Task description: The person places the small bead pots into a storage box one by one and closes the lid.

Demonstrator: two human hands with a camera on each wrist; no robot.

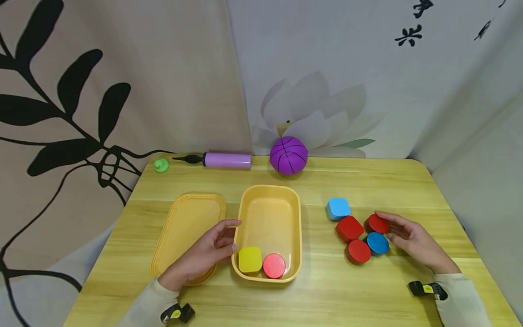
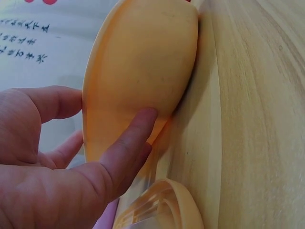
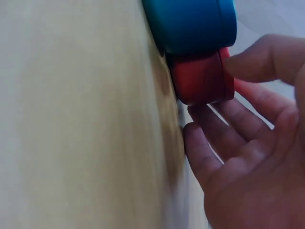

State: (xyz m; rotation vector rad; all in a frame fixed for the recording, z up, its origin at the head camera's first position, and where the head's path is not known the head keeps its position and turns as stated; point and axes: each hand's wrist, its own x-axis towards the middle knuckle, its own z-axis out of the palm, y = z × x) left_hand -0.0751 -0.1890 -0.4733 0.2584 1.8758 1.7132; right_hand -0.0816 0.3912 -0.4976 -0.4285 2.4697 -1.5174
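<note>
A yellow plastic tray [image 1: 269, 213] lies with its long side away from me, a yellow square block [image 1: 250, 260] and a pinkish-red round block [image 1: 274, 266] at its near end. My left hand [image 1: 210, 250] touches the tray's left side; in the left wrist view, fingertips [image 2: 148, 114] lie against the outer wall and others meet the rim. On the right, the thumb and forefinger of my right hand [image 1: 416, 240] pinch a round red block [image 1: 377, 224]. A blue round block [image 1: 377, 243] stands right beside it. Seams ring both blocks in the right wrist view.
Left of the tray lies its matching yellow lid [image 1: 196, 213], partly under my left hand. A red square block [image 1: 350, 229], another red round block [image 1: 358, 251] and a light-blue square block [image 1: 338, 209] cluster rightward. Behind are a purple ball [image 1: 288, 156], purple pump [image 1: 227, 160] and green duck [image 1: 161, 165].
</note>
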